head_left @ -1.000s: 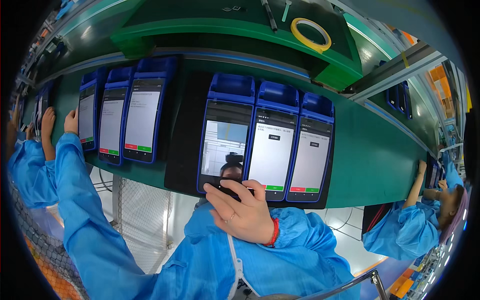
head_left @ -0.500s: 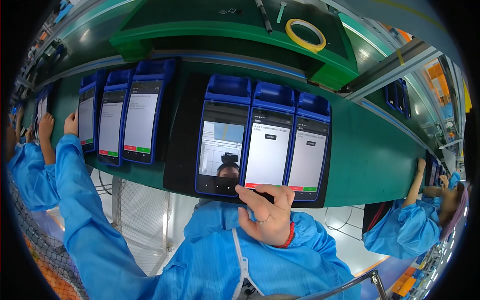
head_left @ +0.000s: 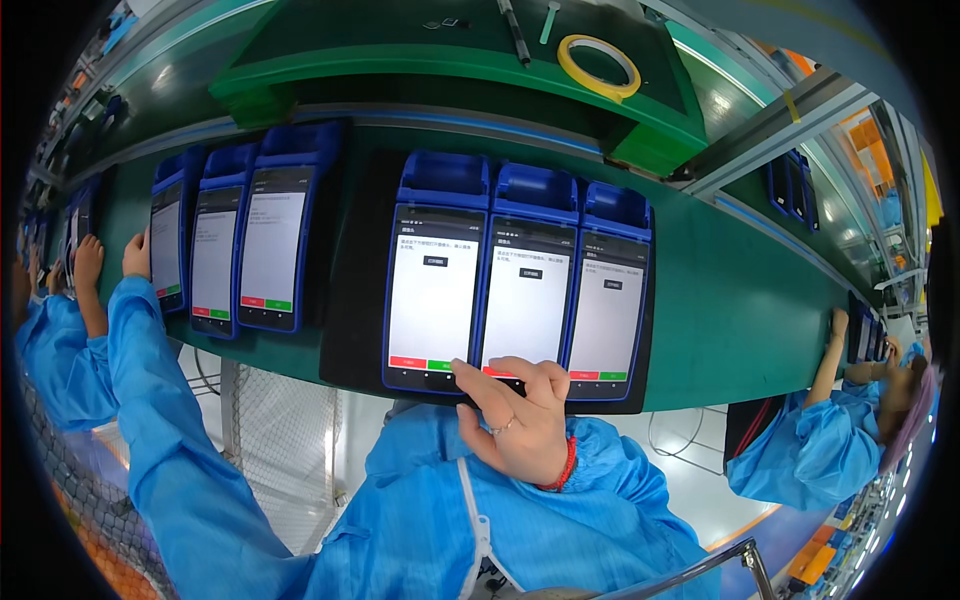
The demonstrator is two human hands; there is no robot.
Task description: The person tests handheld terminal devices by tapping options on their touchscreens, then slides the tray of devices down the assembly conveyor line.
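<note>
Three blue-cased handheld terminals with lit screens lie side by side on a black mat (head_left: pixel 360 300) in front of me: a left terminal (head_left: pixel 432 310), a middle terminal (head_left: pixel 528 300) and a right terminal (head_left: pixel 608 310). My right hand (head_left: pixel 515 425) is open over their near edge, with its index fingertip at the green button low on the left terminal's screen. The other fingers are loosely bent and hold nothing. Out to the left, my left hand (head_left: pixel 137 257) is closed at the side of the outermost terminal (head_left: pixel 168 240) of another three; its fingertips are partly hidden.
A raised green shelf (head_left: pixel 450 70) behind the terminals bears a yellow tape roll (head_left: pixel 600 68) and a dark pen (head_left: pixel 515 35). Metal frame bars (head_left: pixel 790 130) cross at the right. Co-workers in blue sit at the left (head_left: pixel 65 350) and right (head_left: pixel 800 450).
The left terminal's screen has switched from a camera picture to a white page with red and green buttons. My right hand has shifted slightly left. The whole view has moved a little.
</note>
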